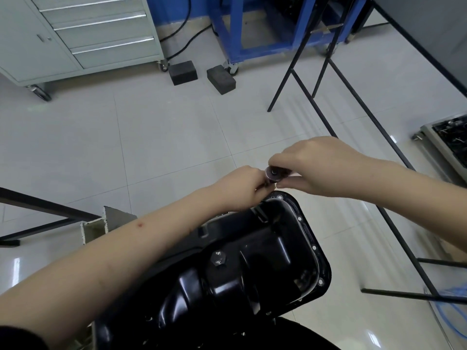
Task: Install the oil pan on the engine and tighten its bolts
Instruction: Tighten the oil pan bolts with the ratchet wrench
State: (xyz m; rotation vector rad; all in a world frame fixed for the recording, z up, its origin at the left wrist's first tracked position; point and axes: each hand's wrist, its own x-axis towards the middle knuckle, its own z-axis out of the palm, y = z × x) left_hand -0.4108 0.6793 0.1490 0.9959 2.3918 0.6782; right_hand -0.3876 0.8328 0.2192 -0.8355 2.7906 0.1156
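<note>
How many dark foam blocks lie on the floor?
2: one block beside the grey drawer cabinet's caster, the other by the blue frame's caster. More may be hidden.

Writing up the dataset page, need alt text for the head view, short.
Seen from above, two hands, left hand and right hand, hold a ratchet over the far corner of a black oil pan. Behind, on the tiled floor, stand a grey drawer cabinet and a blue frame.

2 black blocks (202,75) beside grey cabinet (83,36)
</note>
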